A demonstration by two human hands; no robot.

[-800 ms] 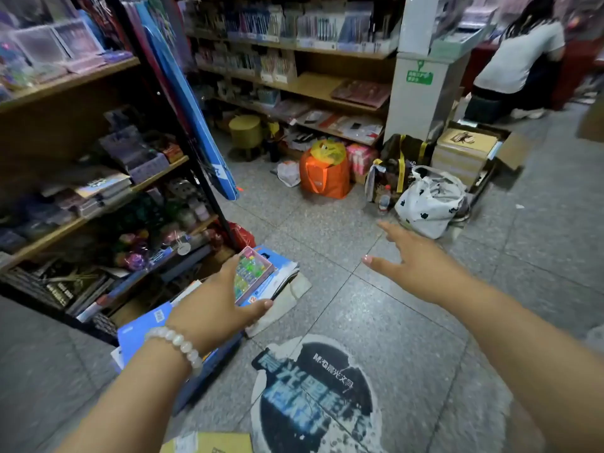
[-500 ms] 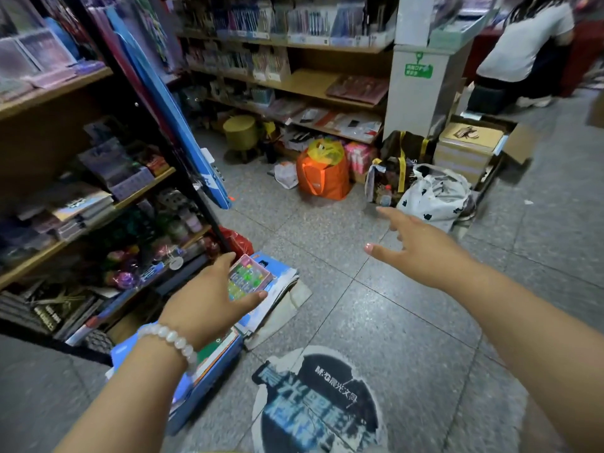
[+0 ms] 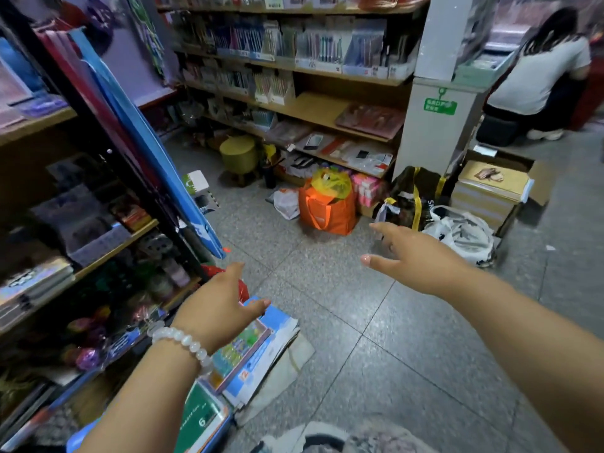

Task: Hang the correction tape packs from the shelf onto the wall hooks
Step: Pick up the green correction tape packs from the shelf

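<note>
Head view: our left hand (image 3: 217, 307) reaches with released fingers (image 3: 258, 304) over a colourful pack (image 3: 242, 349), apparently the correction tape, lying just below them on stacked books (image 3: 277, 335). Our right hand (image 3: 413, 261) hangs spread, grasping nothing. We judge pickup pending; next, closing on the pack.

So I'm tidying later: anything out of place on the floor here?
Yes. Books lie in a loose, slanted pile on the floor by the left shelf, under the left hand, and bags sit in the aisle.
</note>
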